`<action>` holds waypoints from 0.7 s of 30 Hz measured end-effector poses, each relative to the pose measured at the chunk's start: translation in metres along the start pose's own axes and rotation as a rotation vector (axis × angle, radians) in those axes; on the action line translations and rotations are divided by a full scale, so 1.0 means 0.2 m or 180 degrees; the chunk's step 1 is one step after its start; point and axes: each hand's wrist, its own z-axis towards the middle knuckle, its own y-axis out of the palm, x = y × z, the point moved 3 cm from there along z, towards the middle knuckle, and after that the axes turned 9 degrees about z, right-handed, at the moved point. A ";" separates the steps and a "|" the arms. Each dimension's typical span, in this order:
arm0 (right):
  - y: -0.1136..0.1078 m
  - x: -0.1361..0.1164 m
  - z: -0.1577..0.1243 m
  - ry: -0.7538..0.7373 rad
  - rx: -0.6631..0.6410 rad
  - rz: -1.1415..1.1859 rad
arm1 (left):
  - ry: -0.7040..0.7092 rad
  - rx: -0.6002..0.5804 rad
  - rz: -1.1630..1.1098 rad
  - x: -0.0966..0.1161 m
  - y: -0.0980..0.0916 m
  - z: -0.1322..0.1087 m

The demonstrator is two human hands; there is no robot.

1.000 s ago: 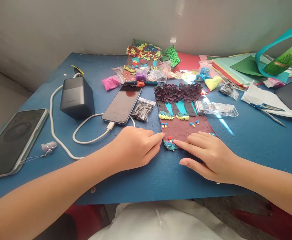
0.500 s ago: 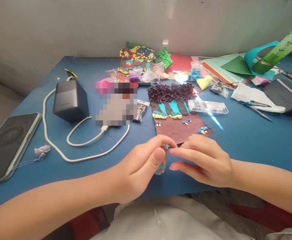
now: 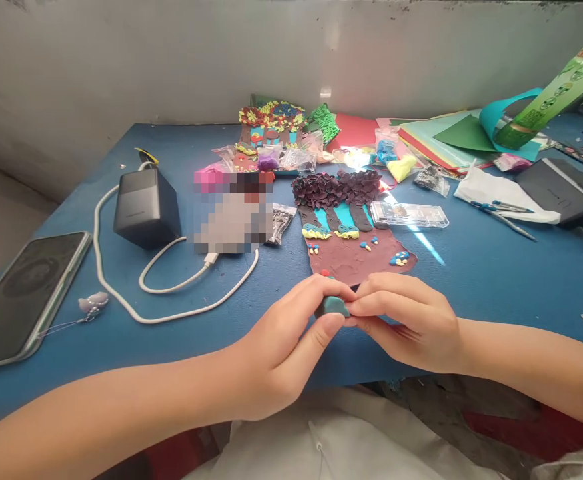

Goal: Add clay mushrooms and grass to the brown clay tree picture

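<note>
A lump of teal modelling clay (image 3: 333, 307) sits between the thumb and fingers of my left hand (image 3: 298, 333), which is closed around it. My right hand (image 3: 411, 320) pinches the right end of the same clay, its fingertips touching those of the left. Just beyond my hands lies a clay picture (image 3: 354, 257) on a brown base, with dark purple ruffled clay (image 3: 336, 188) across its top, brown trunks, blue gaps and small blue-and-white mushrooms. My left fingers partly cover its near edge, where a small red spot shows.
Left of my hands are a phone (image 3: 26, 293), a black box-shaped device (image 3: 146, 208) and a white cable (image 3: 136, 317). A clear case (image 3: 411, 215) lies beside the picture. Bagged clay (image 3: 298, 159), another clay picture (image 3: 271, 120) and coloured paper (image 3: 358, 133) lie farther back; a pen (image 3: 504, 220) lies right.
My right fingertips have closed onto the teal clay, which was mostly hidden inside my left hand before. My left thumb has moved right, and more clay shows. The camera view has shifted slightly.
</note>
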 end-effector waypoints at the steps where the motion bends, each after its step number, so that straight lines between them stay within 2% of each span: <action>1: 0.00 0.00 0.00 0.0024 0.0001 0.0023 | 0.0068 0.0003 0.0099 0.00 0.00 0.00; 4: -0.02 0.01 0.00 0.0127 0.0036 0.0178 | 0.0027 0.0123 0.0299 0.01 -0.02 0.00; 7: -0.06 0.05 -0.01 0.0397 0.0250 0.0294 | -0.0277 0.0396 0.0462 -0.01 -0.09 0.01; 9: -0.08 0.07 -0.01 0.0549 0.0228 0.0076 | -0.0417 0.0643 0.0569 -0.03 -0.17 0.02; 12: -0.09 0.08 0.00 0.0542 0.0173 -0.0478 | -0.0324 0.0983 0.0875 -0.07 -0.27 0.07; 13: -0.09 0.08 0.00 0.0498 0.0220 -0.0606 | -0.0245 0.0935 0.1059 -0.09 -0.29 0.09; 14: -0.09 0.08 0.00 0.0459 0.0252 -0.0668 | -0.0100 0.0730 0.1317 -0.11 -0.29 0.11; 17: -0.07 0.09 0.00 0.0333 0.0168 -0.0686 | 0.0373 0.0334 0.2035 -0.14 -0.27 0.14; 21: -0.06 0.09 0.00 0.0224 0.0123 -0.0795 | 0.0240 0.0122 0.1964 -0.15 -0.24 0.14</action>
